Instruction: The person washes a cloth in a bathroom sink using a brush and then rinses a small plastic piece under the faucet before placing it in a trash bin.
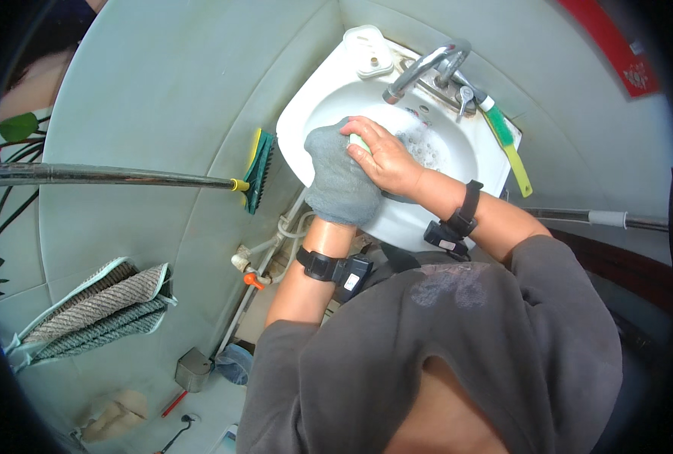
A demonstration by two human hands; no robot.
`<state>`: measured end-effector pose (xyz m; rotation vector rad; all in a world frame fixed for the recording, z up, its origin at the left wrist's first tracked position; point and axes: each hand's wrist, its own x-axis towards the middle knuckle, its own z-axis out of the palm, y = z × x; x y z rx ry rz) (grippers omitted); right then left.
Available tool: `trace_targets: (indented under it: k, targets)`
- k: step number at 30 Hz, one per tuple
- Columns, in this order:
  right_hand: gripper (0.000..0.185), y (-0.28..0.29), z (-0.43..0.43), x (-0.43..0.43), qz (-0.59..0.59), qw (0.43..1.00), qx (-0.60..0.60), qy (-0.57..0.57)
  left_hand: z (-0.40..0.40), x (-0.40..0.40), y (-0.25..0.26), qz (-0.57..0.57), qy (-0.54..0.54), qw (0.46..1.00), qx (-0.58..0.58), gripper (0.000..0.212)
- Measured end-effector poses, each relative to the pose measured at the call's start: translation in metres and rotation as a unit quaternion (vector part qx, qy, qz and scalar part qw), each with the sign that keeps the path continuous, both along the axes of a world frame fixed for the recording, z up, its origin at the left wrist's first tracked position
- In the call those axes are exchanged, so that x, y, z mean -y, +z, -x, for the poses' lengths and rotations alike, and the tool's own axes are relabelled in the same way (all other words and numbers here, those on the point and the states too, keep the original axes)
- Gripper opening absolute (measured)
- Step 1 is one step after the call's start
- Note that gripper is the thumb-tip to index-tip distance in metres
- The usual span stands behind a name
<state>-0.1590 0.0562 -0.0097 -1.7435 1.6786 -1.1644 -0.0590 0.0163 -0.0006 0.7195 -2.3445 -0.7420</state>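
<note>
A wet grey cloth (pixel 342 176) covers my left hand (pixel 336 170), whose fingers are hidden under it. My right hand (pixel 390 162) holds a pale green bar of soap (pixel 360 142) against the cloth's upper right part. Both hands are over the near left side of a white washbasin (pixel 461 142). Suds and bubbles (pixel 424 150) lie in the bowl around the drain. A chrome faucet (pixel 421 71) arches over the basin's far side; no water stream shows from its spout. A dark part of cloth shows below my right hand.
A white soap dish (pixel 368 51) stands on the basin's back left corner. A green-bristled brush (pixel 501 127) lies at the right rim. Left of the basin is a green and yellow floor brush (pixel 258 170) on a metal pole. Pipes with an orange valve handle (pixel 253 281) run below.
</note>
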Motion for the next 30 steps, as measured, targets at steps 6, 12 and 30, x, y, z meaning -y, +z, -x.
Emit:
trace_targets:
  k: [6,12,30]
  targets:
    - [0.029,-0.003,0.008,-0.005,0.025,0.999,-0.024,0.007,0.004,-0.013,0.018,0.059,-0.003,0.995,0.082,0.011]
    - [0.036,-0.007,0.044,0.011,-0.151,0.959,0.145,-0.192,-0.003,-0.015,0.048,0.305,-0.101,0.931,0.175,0.014]
    - [0.035,-0.027,0.023,0.019,-0.089,0.978,0.052,-0.181,-0.008,-0.026,0.025,0.214,-0.053,0.947,0.232,0.024]
